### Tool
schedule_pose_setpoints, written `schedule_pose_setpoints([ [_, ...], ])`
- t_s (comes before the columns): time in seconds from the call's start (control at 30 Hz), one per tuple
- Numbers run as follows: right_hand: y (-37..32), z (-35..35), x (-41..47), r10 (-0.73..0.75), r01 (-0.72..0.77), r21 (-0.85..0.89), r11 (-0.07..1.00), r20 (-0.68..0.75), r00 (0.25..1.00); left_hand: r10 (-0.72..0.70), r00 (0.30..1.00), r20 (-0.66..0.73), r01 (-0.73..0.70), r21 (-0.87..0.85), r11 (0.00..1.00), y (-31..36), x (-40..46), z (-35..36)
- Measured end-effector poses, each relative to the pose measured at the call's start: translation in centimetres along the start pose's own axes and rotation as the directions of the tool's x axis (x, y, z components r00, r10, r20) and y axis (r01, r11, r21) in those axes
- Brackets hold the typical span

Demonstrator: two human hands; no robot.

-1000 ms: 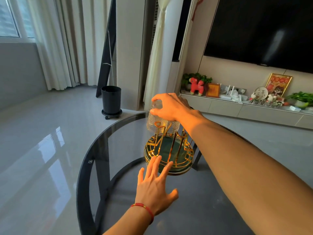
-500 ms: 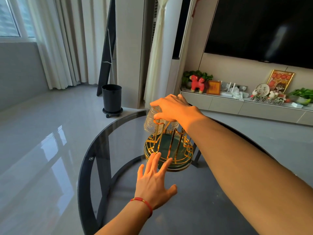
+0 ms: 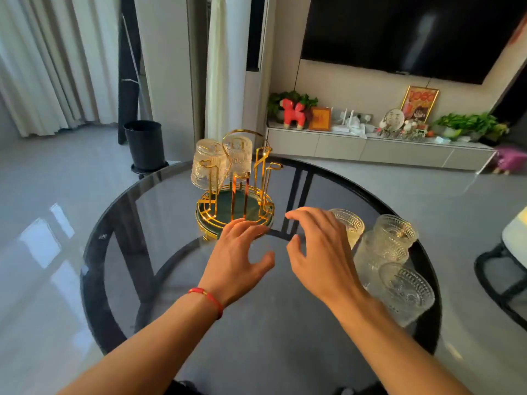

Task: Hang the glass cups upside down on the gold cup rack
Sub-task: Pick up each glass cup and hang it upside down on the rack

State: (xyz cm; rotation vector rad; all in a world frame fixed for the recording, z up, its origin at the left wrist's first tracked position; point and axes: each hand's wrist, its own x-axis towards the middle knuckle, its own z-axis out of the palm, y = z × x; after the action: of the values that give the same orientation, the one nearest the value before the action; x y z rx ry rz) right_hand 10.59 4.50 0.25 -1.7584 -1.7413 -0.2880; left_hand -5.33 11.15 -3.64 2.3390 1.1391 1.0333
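1. Gold wire rack [image 3: 234, 195] with a green base is seen on the round glass table [image 3: 176, 280], just ahead of the left hand [image 3: 239, 260].
2. Two cups are hung upside down on the rack's far-left pegs: left hung cup [image 3: 206, 166] and rear hung cup [image 3: 238, 155], both up and ahead of the left hand, touching or nearly touching each other.
3. Pegs [image 3: 263, 166] on the rack's right side are seen bare, ahead of and between the two hands.
4. Left hand is held palm down over the table, fingers spread and loosely curled, fingertips at the rack's near rim; nothing is gripped. Contact with the rim cannot be told.
5. A red bracelet [image 3: 209, 298] is worn on the left wrist.
6. Right hand [image 3: 319, 258] is held palm down just right of the left hand, fingers parted and bent, empty.
7. Cup [image 3: 349, 225] is stood upright just beyond the right hand's fingers, partly hidden by them; touching cannot be told.
8. Three more cups are grouped to the right of the right hand: far cup [image 3: 396, 230], middle cup [image 3: 376, 260], near cup [image 3: 406, 292], packed close together near the table's edge.
9. Both hands are near each other but apart, thumbs facing inward.
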Motion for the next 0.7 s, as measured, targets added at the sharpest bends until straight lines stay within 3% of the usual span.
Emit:
schedule_pose_setpoints([
  [0.17, 2.5, -3.9, -3.9, 0.060, -0.041, -0.180, 0.983, 0.104, 0.993, 0.086, 0.976, 0.202, -0.087, -0.003, 0.996, 4.2, -1.7, 0.5],
  [0.33, 5.2, -7.4, -7.0, 0.318, -0.283, -0.297, 0.912, 0.077, 0.945, 0.147, 0.958, 0.245, -0.170, 0.077, 0.982, 6.7, -3.0, 0.5],
  [0.53, 7.3, -8.0, -9.8, 0.580, -0.586, 0.011, 0.810, 0.136, 0.803, 0.116, 0.946, 0.303, -0.110, -0.038, 0.993, 7.8, -3.8, 1.7],
  [0.7, 7.8, -8.9, -9.6, 0.590, -0.598, 0.095, 0.796, 0.102, 0.801, 0.119, 0.943, 0.311, -0.100, -0.075, 0.992, 8.4, -4.0, 2.7],
])
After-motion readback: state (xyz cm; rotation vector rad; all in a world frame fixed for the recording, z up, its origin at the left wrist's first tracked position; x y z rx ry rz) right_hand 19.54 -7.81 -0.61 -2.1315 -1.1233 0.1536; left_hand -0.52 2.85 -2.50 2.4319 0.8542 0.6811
